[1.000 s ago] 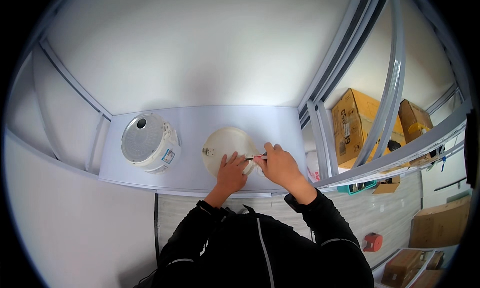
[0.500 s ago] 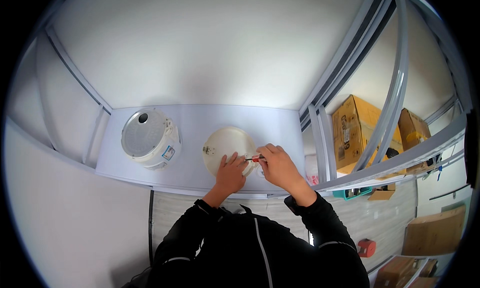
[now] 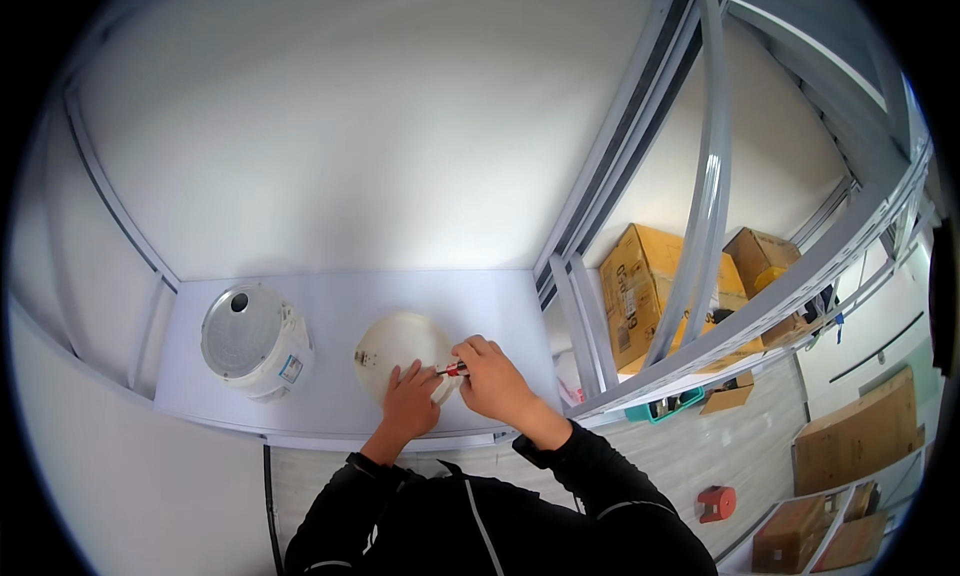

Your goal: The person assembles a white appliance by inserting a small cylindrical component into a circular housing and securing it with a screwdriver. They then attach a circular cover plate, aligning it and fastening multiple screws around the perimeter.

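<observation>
A round cream-coloured disc, like a lid, lies on the pale worktop, with small fittings at its left edge. My left hand rests on its near part, fingers apart. My right hand is closed around a red-handled screwdriver at the disc's right side. The dark shaft points left, its tip close to my left fingertips. What lies right under the tip is too small to make out. To the left stands a white bucket with a grey top that has a round dark hole.
The worktop meets a white wall at the back. On the right, grey frame posts rise beside a yellow-brown cardboard box. A teal crate, more boxes and a red stool are lower right.
The whole view has shifted, so the worktop, bucket and disc sit lower and further left in the picture. My left hand still lies on the disc, and my right hand still holds the screwdriver.
</observation>
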Tool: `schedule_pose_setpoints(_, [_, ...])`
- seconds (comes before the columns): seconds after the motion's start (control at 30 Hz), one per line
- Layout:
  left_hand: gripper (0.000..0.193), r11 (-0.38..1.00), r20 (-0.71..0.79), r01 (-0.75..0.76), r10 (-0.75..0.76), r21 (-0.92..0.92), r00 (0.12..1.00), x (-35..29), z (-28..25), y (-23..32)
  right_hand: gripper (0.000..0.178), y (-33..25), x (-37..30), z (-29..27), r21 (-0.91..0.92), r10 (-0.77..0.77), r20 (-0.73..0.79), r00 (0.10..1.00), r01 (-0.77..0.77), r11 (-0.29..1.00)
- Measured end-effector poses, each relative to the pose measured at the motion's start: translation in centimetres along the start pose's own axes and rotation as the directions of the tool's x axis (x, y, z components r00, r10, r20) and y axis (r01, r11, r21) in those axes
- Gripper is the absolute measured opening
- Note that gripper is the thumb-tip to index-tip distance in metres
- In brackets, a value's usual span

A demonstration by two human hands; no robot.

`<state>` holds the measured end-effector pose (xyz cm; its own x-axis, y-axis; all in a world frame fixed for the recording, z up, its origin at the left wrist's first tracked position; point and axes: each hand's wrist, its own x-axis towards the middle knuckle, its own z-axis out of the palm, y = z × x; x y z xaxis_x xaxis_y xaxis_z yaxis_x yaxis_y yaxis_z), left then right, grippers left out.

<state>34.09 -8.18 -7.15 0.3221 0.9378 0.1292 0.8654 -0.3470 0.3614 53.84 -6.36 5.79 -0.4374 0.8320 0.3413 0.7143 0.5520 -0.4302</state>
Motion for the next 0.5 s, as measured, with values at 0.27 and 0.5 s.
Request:
schedule_pose_setpoints(0.27, [0.052, 1.000, 0.017, 0.002, -0.001, -0.015, 1.000, -0.5, -1.0, -0.4, 0.038, 0.8, 0.2, 0.4, 0.023, 0.137, 0.097, 0.986, -0.140, 0.990])
schedule_pose_setpoints(0.5, [0.052, 0.999, -0.007, -0.051, 0.051, -0.006, 0.999, -1.0, -1.3, -1.4, 0.040, -1.2, -0.5, -0.4, 0.026, 0.157, 0.035, 0.987, -0.158, 0.987])
